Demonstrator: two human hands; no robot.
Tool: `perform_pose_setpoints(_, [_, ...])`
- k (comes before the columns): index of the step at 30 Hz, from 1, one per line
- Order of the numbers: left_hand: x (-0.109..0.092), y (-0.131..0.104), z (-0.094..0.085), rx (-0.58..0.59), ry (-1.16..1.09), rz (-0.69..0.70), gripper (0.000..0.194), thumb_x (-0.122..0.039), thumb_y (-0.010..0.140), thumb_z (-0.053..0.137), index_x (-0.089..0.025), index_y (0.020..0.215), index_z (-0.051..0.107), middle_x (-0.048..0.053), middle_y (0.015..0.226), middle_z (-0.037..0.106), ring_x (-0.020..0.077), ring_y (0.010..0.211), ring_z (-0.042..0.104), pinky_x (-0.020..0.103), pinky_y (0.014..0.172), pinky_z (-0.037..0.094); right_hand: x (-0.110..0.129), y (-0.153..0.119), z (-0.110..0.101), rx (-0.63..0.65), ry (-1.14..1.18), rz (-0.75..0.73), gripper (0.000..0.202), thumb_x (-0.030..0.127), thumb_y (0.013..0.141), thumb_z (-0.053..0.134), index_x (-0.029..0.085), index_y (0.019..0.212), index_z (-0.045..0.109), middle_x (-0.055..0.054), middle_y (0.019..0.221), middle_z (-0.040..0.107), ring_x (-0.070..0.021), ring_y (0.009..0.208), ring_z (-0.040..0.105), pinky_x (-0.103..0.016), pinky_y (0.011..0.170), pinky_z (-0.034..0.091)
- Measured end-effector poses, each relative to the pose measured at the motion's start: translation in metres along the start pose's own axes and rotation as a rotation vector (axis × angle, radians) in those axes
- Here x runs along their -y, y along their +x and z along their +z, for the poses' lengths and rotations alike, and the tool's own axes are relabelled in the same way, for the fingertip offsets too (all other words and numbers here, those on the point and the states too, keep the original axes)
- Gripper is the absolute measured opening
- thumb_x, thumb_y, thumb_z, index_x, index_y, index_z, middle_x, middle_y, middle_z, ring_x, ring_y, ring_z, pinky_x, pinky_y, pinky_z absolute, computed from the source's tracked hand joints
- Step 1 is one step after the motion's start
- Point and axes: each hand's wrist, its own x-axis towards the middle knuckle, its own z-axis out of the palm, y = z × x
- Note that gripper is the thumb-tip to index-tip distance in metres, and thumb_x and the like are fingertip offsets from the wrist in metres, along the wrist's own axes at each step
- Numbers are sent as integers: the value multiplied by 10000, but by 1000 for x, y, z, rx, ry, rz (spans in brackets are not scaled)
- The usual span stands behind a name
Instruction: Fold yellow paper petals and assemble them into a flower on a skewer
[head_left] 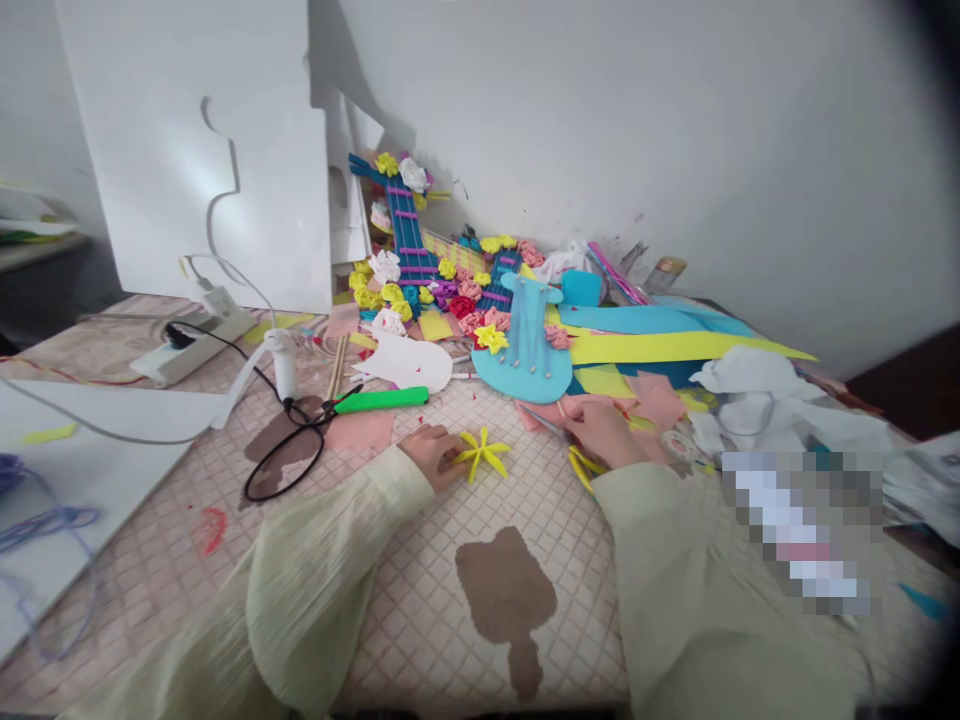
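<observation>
My left hand [435,457] pinches one petal of a yellow paper flower [482,452] with narrow, spread petals, low over the checked tablecloth. My right hand [606,437] is closed round a pair of scissors [583,468] with yellow handles; the blades [544,420] point left, toward the flower. Part of the handles is hidden by the palm. Just beyond both hands lies a light blue guitar-shaped cutout [523,375] with strings and a yellow flower on its left edge. Pink paper pieces [660,398] lie beside my right hand.
A hot glue gun [283,365] stands at the left, its cable near a power strip [191,345]. A green-handled cutter [382,400] lies beyond my left hand. Decorated blue guitar necks [409,235] lean at the back. Blue and yellow paper strips [675,347] and white scraps [795,410] fill the right.
</observation>
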Motion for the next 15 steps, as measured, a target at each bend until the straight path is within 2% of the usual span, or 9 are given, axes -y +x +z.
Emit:
perform_pose_setpoints(4, [1,0,1,14,16,-12,195,-302,667,562,-159,785,625,40,717,594,154,666,532,278,661,421,-3,0,-5,-13,15,38,201,260,708,474,166,543,542,-39,612,593,-138,585,502,-233,522,292])
perform_pose_setpoints(8, [0,0,1,21,29,-24,200,-316,676,555,-160,783,622,45,731,592,161,684,533,282,668,420,-15,-2,-17,-80,37,94,229,254,740,422,172,552,523,-42,581,581,-142,532,491,-243,501,281])
perform_pose_setpoints(15, [-2,0,-1,46,45,-26,186,-286,672,559,-164,800,615,42,735,585,166,698,534,287,684,416,-38,4,-32,-362,158,187,247,319,750,409,159,623,547,-76,593,611,-179,562,520,-268,526,321])
